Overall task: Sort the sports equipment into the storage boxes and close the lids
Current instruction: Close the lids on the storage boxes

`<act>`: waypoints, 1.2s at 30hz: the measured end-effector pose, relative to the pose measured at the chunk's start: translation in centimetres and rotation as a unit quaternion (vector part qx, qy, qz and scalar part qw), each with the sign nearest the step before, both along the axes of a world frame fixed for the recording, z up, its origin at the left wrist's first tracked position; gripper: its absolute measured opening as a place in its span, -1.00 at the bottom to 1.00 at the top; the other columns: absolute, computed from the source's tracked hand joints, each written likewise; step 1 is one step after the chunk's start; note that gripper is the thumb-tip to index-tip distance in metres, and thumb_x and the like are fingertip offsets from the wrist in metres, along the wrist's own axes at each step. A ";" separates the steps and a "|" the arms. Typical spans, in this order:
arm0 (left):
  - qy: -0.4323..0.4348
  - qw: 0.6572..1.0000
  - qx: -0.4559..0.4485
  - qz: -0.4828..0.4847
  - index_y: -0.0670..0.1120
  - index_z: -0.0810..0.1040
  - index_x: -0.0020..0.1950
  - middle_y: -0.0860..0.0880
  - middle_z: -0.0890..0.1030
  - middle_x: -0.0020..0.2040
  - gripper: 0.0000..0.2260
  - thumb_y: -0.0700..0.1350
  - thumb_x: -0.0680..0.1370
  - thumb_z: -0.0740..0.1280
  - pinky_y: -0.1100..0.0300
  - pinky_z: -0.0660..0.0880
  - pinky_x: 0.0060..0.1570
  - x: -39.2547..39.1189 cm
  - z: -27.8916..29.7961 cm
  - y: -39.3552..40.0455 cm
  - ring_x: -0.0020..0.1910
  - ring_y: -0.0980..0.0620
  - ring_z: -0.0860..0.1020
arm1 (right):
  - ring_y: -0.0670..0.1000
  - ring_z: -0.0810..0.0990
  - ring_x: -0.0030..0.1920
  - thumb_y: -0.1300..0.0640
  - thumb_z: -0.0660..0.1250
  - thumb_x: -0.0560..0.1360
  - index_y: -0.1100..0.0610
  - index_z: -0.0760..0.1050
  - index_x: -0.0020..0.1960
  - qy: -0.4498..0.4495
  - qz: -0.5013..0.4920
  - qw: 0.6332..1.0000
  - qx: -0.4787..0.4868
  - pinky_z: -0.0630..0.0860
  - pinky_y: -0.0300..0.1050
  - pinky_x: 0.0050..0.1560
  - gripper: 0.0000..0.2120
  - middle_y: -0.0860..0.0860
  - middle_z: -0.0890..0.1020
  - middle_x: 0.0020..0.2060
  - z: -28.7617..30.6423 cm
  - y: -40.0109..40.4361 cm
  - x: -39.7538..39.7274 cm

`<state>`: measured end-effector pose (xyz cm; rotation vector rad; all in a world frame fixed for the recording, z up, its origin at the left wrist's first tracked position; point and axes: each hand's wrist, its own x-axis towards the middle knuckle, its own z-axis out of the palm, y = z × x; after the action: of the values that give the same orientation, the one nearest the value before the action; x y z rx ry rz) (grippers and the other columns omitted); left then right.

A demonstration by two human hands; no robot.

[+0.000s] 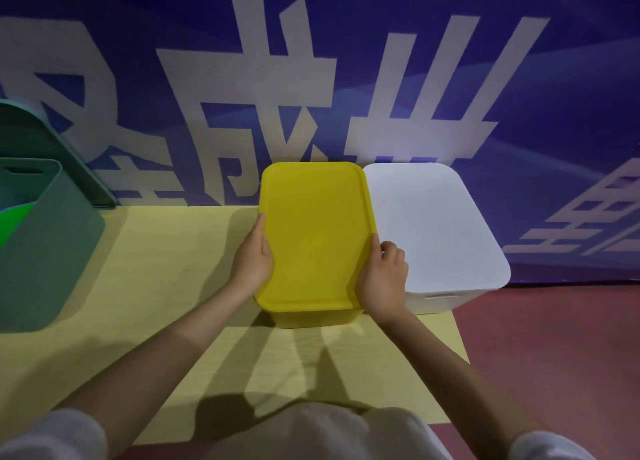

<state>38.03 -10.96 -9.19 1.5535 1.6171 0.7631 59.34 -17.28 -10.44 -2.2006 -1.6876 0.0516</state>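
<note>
While the white box [436, 224] is already standing closed, I am gripping the yellow lid [313, 238] with both hands, left [252, 262] and right [384, 279], on its box; the green box [45, 251] is still waiting open.

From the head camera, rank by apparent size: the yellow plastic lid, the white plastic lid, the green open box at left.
1. Green open box, though cut off by the frame edge and nearer the camera.
2-3. White plastic lid and yellow plastic lid look alike; no ranking.

Short white sleeves [52, 435], bare forearms, white top [329, 432]
</note>
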 end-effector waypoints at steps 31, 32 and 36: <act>-0.081 0.996 -0.022 -0.024 0.04 0.42 0.30 0.03 0.48 0.12 -0.75 -0.08 0.67 0.08 0.19 0.40 -0.13 0.9 -1.1 21.0 0.04 0.04 0.45 | 0.09 0.55 0.09 0.11 0.13 0.63 0.15 0.53 0.18 0.183 0.091 0.978 -0.032 0.42 -0.15 0.07 -0.74 0.09 0.62 0.11 0.7 25.6 4.7; -0.088 0.996 -0.021 -0.025 0.03 0.43 0.30 0.04 0.48 0.11 -0.75 -0.08 0.66 0.08 0.17 0.40 -0.10 0.9 -1.1 21.0 0.05 0.05 0.45 | 0.06 0.55 0.08 0.09 0.16 0.62 0.15 0.53 0.18 0.189 0.103 0.976 -0.029 0.40 -0.19 0.05 -0.75 0.08 0.62 0.11 0.7 25.4 5.0; -0.077 0.996 0.002 -0.034 -0.01 0.46 0.28 0.05 0.50 0.12 -0.76 -0.10 0.65 0.11 0.11 0.43 0.06 1.0 -1.7 20.9 0.09 0.04 0.46 | -0.07 0.50 0.01 0.05 0.22 0.61 0.12 0.53 0.17 0.226 0.134 0.964 -0.032 0.37 -0.26 0.01 -0.78 0.03 0.62 0.08 0.5 24.5 6.0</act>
<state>38.98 9.89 -10.84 1.5071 1.4432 0.8294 65.32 7.17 -9.90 -1.8029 -1.7118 0.6354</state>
